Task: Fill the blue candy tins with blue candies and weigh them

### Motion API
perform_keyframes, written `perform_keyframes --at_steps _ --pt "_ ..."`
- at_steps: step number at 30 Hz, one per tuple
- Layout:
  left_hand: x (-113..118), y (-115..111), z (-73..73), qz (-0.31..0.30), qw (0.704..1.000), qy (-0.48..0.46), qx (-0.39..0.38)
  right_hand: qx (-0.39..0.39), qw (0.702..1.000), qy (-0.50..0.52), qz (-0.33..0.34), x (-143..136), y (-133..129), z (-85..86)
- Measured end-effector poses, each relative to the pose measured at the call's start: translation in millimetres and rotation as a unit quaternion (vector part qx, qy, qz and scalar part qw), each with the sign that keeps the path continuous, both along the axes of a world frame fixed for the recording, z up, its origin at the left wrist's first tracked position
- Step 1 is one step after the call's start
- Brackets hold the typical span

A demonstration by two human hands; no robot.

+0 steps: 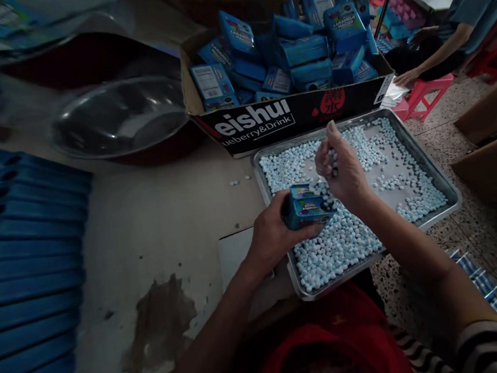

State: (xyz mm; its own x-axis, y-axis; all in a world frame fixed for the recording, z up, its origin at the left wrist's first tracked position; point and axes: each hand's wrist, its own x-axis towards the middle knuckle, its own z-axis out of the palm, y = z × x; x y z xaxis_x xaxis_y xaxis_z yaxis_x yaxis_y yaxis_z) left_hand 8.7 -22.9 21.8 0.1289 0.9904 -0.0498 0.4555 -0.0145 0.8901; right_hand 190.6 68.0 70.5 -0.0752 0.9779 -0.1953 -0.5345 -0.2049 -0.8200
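My left hand [273,228] grips two small blue candy boxes [309,207] side by side, over the near left part of a metal tray [440,216]. White and pale blue candies [330,255] cover much of the tray, with bare patches toward its middle and right. Just above and right of the boxes, my right hand [343,169] is curled closed around a handful of candies [332,162]. Several candies lie at the right end of the boxes, below that hand. Whether the boxes' ends stand open is hidden by the candies.
Behind the tray stands a cardboard carton [269,124] heaped with blue packets. A metal bowl [121,119] sits at back left, and stacked blue boxes [31,287] line the left. At upper right, another person's hand [408,76] is near a pink stool [429,92].
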Motion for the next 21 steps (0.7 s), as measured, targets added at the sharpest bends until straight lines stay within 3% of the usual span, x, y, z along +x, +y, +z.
perform_keyframes --at_steps 3,10,14,18,21 --pt "-6.8 2.3 -0.2 -0.005 0.998 -0.047 -0.035 -0.05 0.998 0.038 0.002 9.7 8.3 -4.4" --pt "-1.3 7.9 -17.3 0.057 0.989 -0.129 0.031 -0.12 0.986 0.105 -0.047 42.0 13.2 -6.8" --pt "4.0 9.9 -24.4 0.064 0.99 -0.103 0.066 -0.069 0.993 0.073 -0.056 37.9 6.1 2.3" --pt "0.1 9.1 -20.4 0.068 0.993 -0.009 0.099 -0.022 0.997 0.065 -0.036 16.5 -3.8 18.5" --pt "-0.1 7.0 -17.9 0.058 0.994 -0.008 0.088 0.023 0.999 0.031 -0.015 -0.3 -10.1 24.5"
